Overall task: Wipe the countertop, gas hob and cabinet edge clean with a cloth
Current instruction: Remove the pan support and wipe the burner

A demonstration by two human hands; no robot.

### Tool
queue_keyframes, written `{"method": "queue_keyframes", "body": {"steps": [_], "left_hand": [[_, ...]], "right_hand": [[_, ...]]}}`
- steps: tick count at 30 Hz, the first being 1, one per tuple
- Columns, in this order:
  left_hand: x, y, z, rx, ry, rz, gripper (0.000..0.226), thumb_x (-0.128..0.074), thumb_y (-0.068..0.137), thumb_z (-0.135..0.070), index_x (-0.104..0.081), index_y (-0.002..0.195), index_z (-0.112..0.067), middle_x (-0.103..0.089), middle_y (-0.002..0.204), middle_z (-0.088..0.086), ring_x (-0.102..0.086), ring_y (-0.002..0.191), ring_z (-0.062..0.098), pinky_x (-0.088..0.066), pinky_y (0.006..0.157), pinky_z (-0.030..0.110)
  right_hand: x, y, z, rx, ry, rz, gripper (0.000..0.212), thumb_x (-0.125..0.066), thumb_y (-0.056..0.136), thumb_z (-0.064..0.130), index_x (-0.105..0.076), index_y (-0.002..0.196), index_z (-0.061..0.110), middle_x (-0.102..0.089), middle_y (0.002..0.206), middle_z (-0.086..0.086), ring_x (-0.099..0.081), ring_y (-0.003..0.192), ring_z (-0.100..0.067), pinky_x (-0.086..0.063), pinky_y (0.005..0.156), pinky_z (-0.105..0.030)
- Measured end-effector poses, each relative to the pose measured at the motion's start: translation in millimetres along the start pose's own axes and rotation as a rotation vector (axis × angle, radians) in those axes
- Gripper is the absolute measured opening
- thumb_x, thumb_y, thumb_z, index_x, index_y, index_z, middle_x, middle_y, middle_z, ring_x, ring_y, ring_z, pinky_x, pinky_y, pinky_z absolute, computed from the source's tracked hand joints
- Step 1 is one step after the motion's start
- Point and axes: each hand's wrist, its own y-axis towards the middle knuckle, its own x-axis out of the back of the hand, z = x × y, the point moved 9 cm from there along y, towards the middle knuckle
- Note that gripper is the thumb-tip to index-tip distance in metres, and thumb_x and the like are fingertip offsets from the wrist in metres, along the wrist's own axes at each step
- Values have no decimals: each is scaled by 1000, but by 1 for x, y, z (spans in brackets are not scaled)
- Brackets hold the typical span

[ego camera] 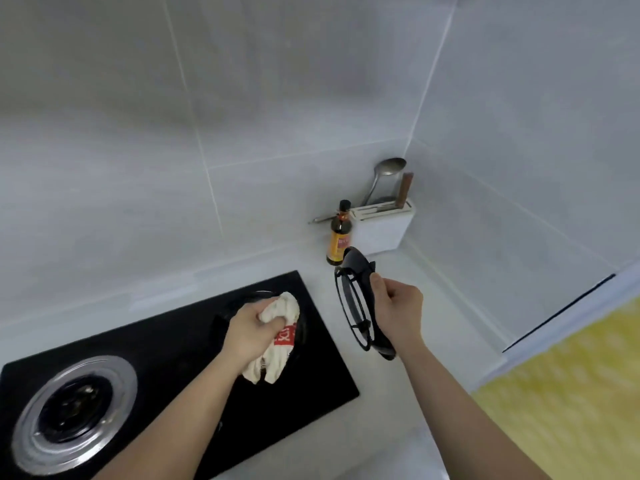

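So I'm seeing the left hand (250, 330) with fingers bunching the white cloth (277, 336) on the black gas hob's (194, 348) right burner, while the right hand (398, 306) fingers are clamping the lifted pan support (353, 306) over the bench (398, 393).

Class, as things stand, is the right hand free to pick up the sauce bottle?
Probably not: the right hand grips the pan support, which hangs between it and the bottle. It would need setting down first.

red patch on the cloth (277, 337) bears unreadable white characters.
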Motion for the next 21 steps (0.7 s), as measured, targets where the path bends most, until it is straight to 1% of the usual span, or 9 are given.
{"method": "queue_keyframes", "body": {"steps": [2,4,6,8,11,13,15,19,21], "left_hand": [[-29,2,-8,4,-15,53,36,-74,84,-21,-75,112,-45,-77,94,-18,-72,90,2,-57,93,34],[-56,5,-14,11,-11,102,37,-73,83,-23,-74,112,-47,-78,95,-18,-73,91,4,-57,95,39],[-79,6,-17,4,21,139,38,-73,86,-19,-72,108,-51,-77,94,-20,-73,90,4,-56,95,37],[-90,5,-14,18,30,147,38,-75,86,-19,-73,110,-48,-77,97,-21,-73,92,3,-56,96,36],[-110,6,-4,66,51,186,39,-75,82,-28,-74,117,-46,-76,105,-14,-73,93,4,-58,95,38],[-113,5,4,104,63,188,41,-75,80,-34,-73,118,-48,-74,111,-11,-73,94,6,-59,93,38],[-124,5,9,121,97,213,40,-76,82,-33,-72,119,-47,-74,111,-9,-74,92,7,-60,90,37],[-126,5,15,136,136,214,40,-75,83,-33,-71,119,-49,-74,106,-13,-73,92,6,-60,90,38],[-124,4,15,139,128,211,40,-75,84,-33,-71,120,-48,-74,107,-13,-73,93,6,-60,91,38]], "right_hand": [[22,15,-34,-7,-66,-13,56,-58,101,28,-25,56,19,-23,49,4,-23,50,-13,-22,54,-35],[47,29,-68,-22,-101,-37,55,-57,101,27,-25,57,17,-24,49,2,-22,50,-15,-23,54,-35],[69,41,-100,-49,-137,-65,54,-56,101,25,-25,58,17,-24,49,2,-21,50,-15,-22,54,-35],[85,50,-120,-66,-164,-89,55,-56,102,24,-24,58,18,-21,49,3,-19,50,-15,-19,53,-35],[100,64,-144,-38,-233,-127,55,-56,102,25,-22,59,20,-19,48,2,-18,50,-18,-18,53,-38],[94,65,-146,36,-258,-139,56,-57,102,25,-23,57,22,-20,46,1,-21,48,-20,-19,51,-39],[84,63,-150,120,-294,-120,53,-55,101,29,-29,56,21,-24,44,1,-26,44,-22,-25,48,-39],[38,39,-146,344,-450,-9,44,-47,100,35,-47,59,18,-41,47,3,-34,42,-22,-23,48,-28],[12,25,-146,425,-546,56,44,-48,99,36,-50,60,16,-46,48,1,-41,40,-23,-24,45,-28]]}}
